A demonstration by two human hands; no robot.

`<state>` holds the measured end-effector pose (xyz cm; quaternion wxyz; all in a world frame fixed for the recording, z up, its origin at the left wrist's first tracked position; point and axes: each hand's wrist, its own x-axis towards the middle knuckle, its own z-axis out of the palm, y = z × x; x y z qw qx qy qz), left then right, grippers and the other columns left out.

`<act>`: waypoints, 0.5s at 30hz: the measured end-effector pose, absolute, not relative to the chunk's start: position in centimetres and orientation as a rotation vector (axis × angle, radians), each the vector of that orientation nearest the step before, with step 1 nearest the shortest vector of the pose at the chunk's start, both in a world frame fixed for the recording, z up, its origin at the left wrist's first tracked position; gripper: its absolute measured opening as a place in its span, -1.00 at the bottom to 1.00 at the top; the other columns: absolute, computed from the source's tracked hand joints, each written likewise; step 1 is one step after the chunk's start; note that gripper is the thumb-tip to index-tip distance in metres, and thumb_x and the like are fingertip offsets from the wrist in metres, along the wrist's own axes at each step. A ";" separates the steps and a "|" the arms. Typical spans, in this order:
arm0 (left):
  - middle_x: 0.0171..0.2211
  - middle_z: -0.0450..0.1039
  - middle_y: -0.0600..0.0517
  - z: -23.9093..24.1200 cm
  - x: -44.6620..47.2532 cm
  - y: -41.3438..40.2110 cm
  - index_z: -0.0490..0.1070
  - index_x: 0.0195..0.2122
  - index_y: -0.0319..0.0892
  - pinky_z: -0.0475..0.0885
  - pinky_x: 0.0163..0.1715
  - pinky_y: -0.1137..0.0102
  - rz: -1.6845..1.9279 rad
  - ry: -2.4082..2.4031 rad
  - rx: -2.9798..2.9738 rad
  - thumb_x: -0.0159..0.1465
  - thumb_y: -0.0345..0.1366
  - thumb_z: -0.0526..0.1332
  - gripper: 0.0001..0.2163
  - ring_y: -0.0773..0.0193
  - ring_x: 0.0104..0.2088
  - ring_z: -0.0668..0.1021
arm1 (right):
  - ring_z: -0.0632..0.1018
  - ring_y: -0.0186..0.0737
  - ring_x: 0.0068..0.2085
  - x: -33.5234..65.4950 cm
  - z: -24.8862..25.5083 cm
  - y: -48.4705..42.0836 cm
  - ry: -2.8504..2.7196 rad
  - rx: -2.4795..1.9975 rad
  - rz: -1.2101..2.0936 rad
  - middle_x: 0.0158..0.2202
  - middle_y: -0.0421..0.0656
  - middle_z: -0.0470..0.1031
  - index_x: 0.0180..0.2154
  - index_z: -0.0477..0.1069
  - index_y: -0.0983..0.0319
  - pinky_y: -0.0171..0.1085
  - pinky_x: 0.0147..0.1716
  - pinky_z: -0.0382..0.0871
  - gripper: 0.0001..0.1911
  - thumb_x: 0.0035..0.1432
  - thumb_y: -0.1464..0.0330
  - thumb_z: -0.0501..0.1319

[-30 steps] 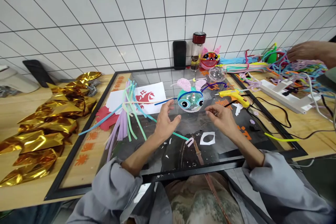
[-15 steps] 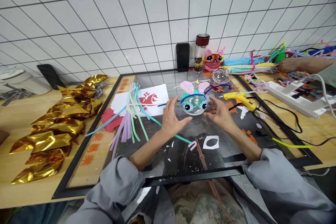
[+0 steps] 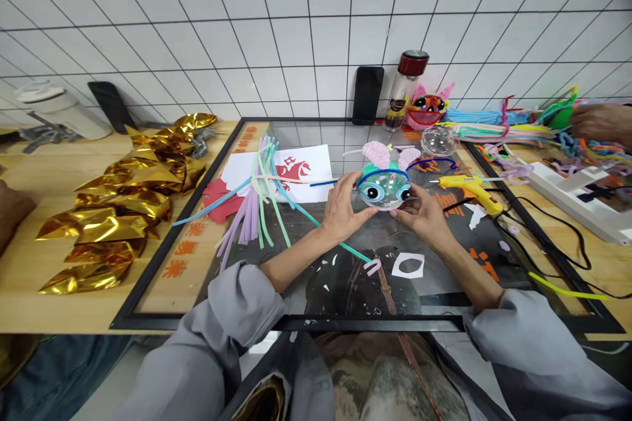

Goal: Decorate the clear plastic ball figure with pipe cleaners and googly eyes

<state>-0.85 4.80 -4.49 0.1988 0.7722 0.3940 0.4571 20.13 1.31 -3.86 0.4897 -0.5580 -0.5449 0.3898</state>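
Observation:
A clear plastic ball with large googly eyes (image 3: pixel 384 189), pink fuzzy ears and a green and blue pipe-cleaner band sits between my hands above the glass tabletop. My left hand (image 3: pixel 342 210) grips its left side, thumb along the bottom. On the opposite side my right hand (image 3: pixel 422 214) has fingers and thumb against the ball. To the left lies a bundle of pastel pipe cleaners (image 3: pixel 249 207), partly over white paper with a red cut-out (image 3: pixel 291 174). A white paper piece with an oval hole (image 3: pixel 409 266) lies in front of my right hand.
A yellow glue gun (image 3: pixel 471 191) with black cord lies right of my hands, near a white power strip (image 3: pixel 582 200). Behind stand a glass bottle (image 3: pixel 401 99), a phone (image 3: pixel 368 95) and a pink animal ball (image 3: pixel 427 110). Gold foil (image 3: pixel 128 204) covers the left side. Another person's hand (image 3: pixel 602 123) is far right.
Both my hands have closed in on the eyed ball and now touch its sides. The whole view has shifted, so things appear farther right and a little higher.

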 end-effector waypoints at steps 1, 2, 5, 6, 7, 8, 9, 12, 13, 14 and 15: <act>0.18 0.34 -0.20 -4.6 -0.8 4.9 0.16 0.23 -0.12 0.36 0.14 0.04 1.292 1.084 2.152 0.13 -0.09 0.39 -0.31 -0.07 0.19 0.41 | 0.55 -0.17 -0.33 20.0 -3.8 1.4 -1.313 -1.341 0.964 -0.14 -0.07 0.49 0.02 0.34 0.19 -0.15 -0.32 0.52 -0.27 -0.22 0.20 0.48; 0.18 0.34 -0.20 -4.6 -0.8 5.0 0.17 0.23 -0.13 0.36 0.14 0.04 1.305 1.066 2.145 0.14 -0.09 0.39 -0.32 -0.06 0.19 0.41 | 0.56 -0.17 -0.32 19.9 -3.7 1.4 -1.304 -1.325 0.978 -0.16 -0.10 0.51 0.00 0.35 0.18 -0.15 -0.30 0.52 -0.28 -0.23 0.20 0.49; 0.17 0.35 -0.20 -4.7 -0.7 5.1 0.18 0.21 -0.14 0.39 0.13 0.06 1.336 1.037 2.122 0.15 -0.10 0.38 -0.35 -0.03 0.18 0.42 | 0.56 -0.16 -0.31 19.6 -3.5 1.4 -1.269 -1.295 0.995 -0.23 -0.14 0.52 -0.04 0.36 0.17 -0.15 -0.26 0.52 -0.30 -0.25 0.20 0.51; 0.16 0.35 -0.20 -4.7 -0.6 5.1 0.18 0.21 -0.14 0.40 0.12 0.07 1.342 1.032 2.115 0.15 -0.10 0.37 -0.35 -0.02 0.18 0.42 | 0.56 -0.16 -0.31 19.6 -3.5 1.4 -1.258 -1.293 0.995 -0.25 -0.15 0.52 -0.05 0.36 0.17 -0.15 -0.26 0.52 -0.31 -0.26 0.20 0.51; 0.16 0.35 -0.20 -4.7 -0.6 5.1 0.18 0.21 -0.14 0.40 0.11 0.07 1.349 1.028 2.110 0.16 -0.10 0.37 -0.36 -0.02 0.17 0.42 | 0.56 -0.16 -0.31 19.6 -3.5 1.4 -1.252 -1.295 0.996 -0.26 -0.16 0.52 -0.05 0.37 0.17 -0.16 -0.26 0.52 -0.31 -0.26 0.20 0.51; 0.17 0.35 -0.20 -4.7 -0.6 5.1 0.18 0.21 -0.14 0.41 0.11 0.08 1.357 1.023 2.105 0.16 -0.10 0.37 -0.36 -0.02 0.17 0.43 | 0.55 -0.17 -0.31 19.6 -3.5 1.4 -1.248 -1.297 0.997 -0.27 -0.17 0.52 -0.05 0.37 0.17 -0.16 -0.26 0.51 -0.31 -0.25 0.20 0.51; 0.17 0.35 -0.20 -4.7 -0.5 5.1 0.18 0.20 -0.14 0.41 0.11 0.08 1.366 1.017 2.099 0.16 -0.11 0.37 -0.37 -0.01 0.17 0.43 | 0.55 -0.17 -0.31 19.6 -3.5 1.4 -1.247 -1.297 0.998 -0.26 -0.17 0.53 -0.05 0.37 0.17 -0.17 -0.26 0.51 -0.31 -0.25 0.20 0.51; 0.16 0.35 -0.20 -4.8 -0.5 5.2 0.19 0.20 -0.15 0.41 0.11 0.09 1.392 0.997 2.074 0.16 -0.13 0.38 -0.37 0.00 0.17 0.42 | 0.56 -0.18 -0.29 19.7 -3.7 1.6 -1.256 -1.289 0.988 -0.22 -0.15 0.53 -0.02 0.37 0.17 -0.19 -0.26 0.52 -0.29 -0.25 0.19 0.52; 0.16 0.35 -0.20 -4.8 -0.5 5.2 0.19 0.19 -0.16 0.41 0.11 0.09 1.398 0.991 2.065 0.15 -0.14 0.38 -0.37 0.00 0.17 0.43 | 0.56 -0.18 -0.28 19.8 -3.8 1.6 -1.263 -1.284 0.982 -0.20 -0.14 0.53 -0.02 0.38 0.17 -0.19 -0.26 0.52 -0.29 -0.24 0.18 0.52; 0.16 0.35 -0.21 -4.7 -0.5 5.3 0.19 0.19 -0.16 0.42 0.10 0.09 1.398 0.983 2.059 0.15 -0.14 0.38 -0.37 0.00 0.17 0.43 | 0.57 -0.18 -0.27 19.8 -3.9 1.7 -1.272 -1.277 0.975 -0.18 -0.12 0.54 -0.01 0.38 0.17 -0.19 -0.26 0.52 -0.28 -0.24 0.17 0.52; 0.16 0.35 -0.20 -4.7 -0.6 5.2 0.19 0.19 -0.16 0.42 0.09 0.10 1.392 0.976 2.055 0.15 -0.14 0.38 -0.37 0.00 0.16 0.43 | 0.57 -0.17 -0.27 19.8 -3.9 1.7 -1.281 -1.272 0.970 -0.16 -0.11 0.53 0.00 0.38 0.17 -0.19 -0.26 0.53 -0.28 -0.23 0.16 0.52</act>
